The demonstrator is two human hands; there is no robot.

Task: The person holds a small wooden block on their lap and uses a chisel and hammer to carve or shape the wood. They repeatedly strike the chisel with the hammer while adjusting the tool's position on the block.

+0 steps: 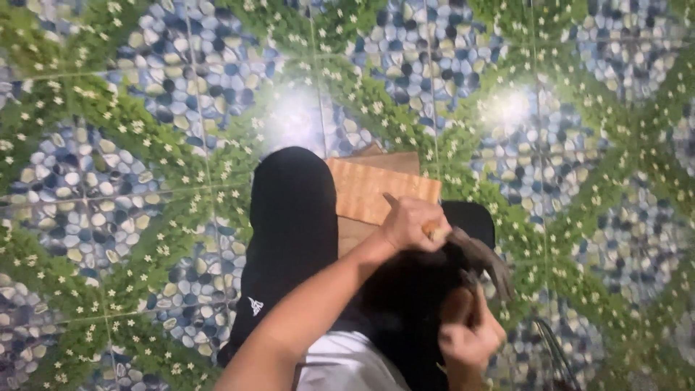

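My left hand (409, 221) reaches in from the lower left and is closed on the pale handle of a tool with a dark, curved metal head (483, 261) that points down to the right. Just below it, my right hand (470, 342) is a fist around the lower end of a small brown piece (459, 304). A black, hair-like mass (405, 311) lies between my arms and hides most of that piece. Beyond my left hand lie flat wooden boards (369, 190), one ribbed and light orange.
My knee in black trousers (289, 224) rises on the left of the boards. A white cloth (340, 366) shows at the bottom edge. The floor is glossy tile (130, 108) printed with blue pebbles and green leaves. A thin dark wire (554, 351) lies at the lower right.
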